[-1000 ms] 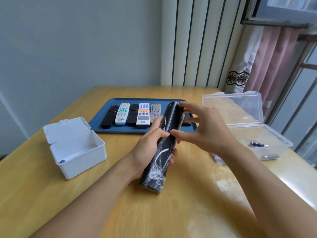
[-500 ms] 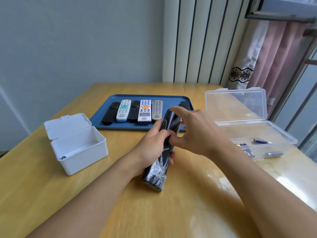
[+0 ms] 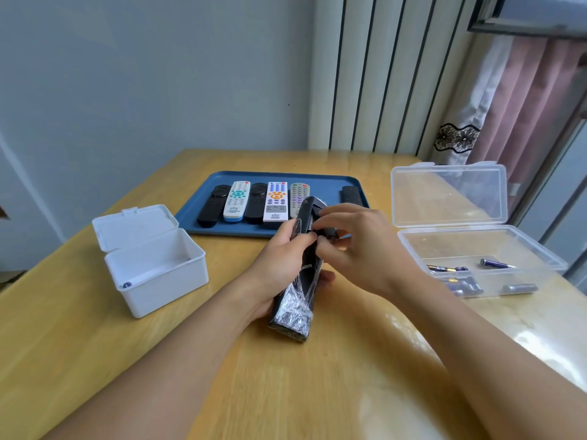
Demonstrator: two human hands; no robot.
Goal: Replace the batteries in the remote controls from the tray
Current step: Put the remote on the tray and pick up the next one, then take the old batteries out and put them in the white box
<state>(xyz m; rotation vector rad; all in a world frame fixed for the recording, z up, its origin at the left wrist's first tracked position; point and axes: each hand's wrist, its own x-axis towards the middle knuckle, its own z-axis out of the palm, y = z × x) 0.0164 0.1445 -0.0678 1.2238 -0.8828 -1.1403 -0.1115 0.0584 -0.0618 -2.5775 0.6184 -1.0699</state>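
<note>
Above the wooden table [image 3: 317, 392], the left hand [image 3: 279, 268] wraps around a plastic-wrapped black remote [image 3: 301, 281]. The right hand [image 3: 359, 246] pinches at its upper end, fingers curled, just before the blue tray [image 3: 203, 214].

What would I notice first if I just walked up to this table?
Two hands in the middle: the left hand grips a plastic-wrapped black remote while the right hand works at its upper end. Behind them, a blue tray holds a row of remotes.
</note>
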